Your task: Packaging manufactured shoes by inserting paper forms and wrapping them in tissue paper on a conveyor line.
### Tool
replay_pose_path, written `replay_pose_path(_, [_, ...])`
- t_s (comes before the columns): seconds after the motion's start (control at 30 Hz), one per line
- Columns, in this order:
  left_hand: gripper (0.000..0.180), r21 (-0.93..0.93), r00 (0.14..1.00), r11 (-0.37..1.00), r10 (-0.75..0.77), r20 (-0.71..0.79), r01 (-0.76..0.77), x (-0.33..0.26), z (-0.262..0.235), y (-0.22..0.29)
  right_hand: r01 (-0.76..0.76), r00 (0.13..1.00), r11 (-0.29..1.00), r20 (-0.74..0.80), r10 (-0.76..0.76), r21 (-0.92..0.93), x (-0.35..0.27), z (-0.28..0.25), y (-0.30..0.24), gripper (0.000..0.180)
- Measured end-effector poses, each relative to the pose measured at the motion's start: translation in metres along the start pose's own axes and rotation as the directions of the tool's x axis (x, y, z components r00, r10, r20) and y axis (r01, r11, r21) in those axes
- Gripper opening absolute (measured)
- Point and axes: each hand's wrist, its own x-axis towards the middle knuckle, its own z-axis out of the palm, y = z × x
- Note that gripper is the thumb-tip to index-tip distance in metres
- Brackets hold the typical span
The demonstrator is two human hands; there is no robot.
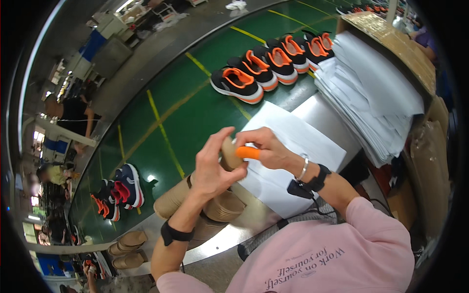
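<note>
Head view, and from where I stand a tan moulded piece (228, 155) sits between the two hands: inside the curl of the left hand (210, 168) and just left of the right fingertips. Its long axis seems to run away from the person's body, crossing the line between the hands. The left hand is the nearer, its thumb and fingers wrapped round the piece; the right hand (271, 150) has its fingers bent at the near edge, one in an orange cover (248, 153), and I can't tell whether they grip or merely touch.

Counting, I make it one piece held; at least two nested tan stacks (225, 206) below the left fingers, and two smaller stacks (131, 240) farther down to their left. White paper (308, 141) lies under the right fingers, one thick paper pile (366, 93) beyond to their right. Six black-and-orange shoes (233, 90) seem to line the green surface (195, 112) ahead of the fingers; the overlapping shoes (131, 183) far left I can't count
</note>
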Motion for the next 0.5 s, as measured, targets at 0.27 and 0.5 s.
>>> replay_pose_path(0.27, [0.064, -0.204, 0.997, 0.976, 0.075, -0.025, -0.078, 0.037, 0.025, -0.009, 0.016, 0.983, 0.959, -0.179, 0.036, 0.283, -0.007, -0.036, 0.021, 0.011])
replay_pose_path(0.5, [0.062, -0.029, 0.964, 0.970, 0.237, -0.123, -0.242, 0.030, -0.002, -0.001, 0.077, 0.992, 0.966, -0.120, -0.049, 0.246, 0.010, -0.017, 0.001, 0.010])
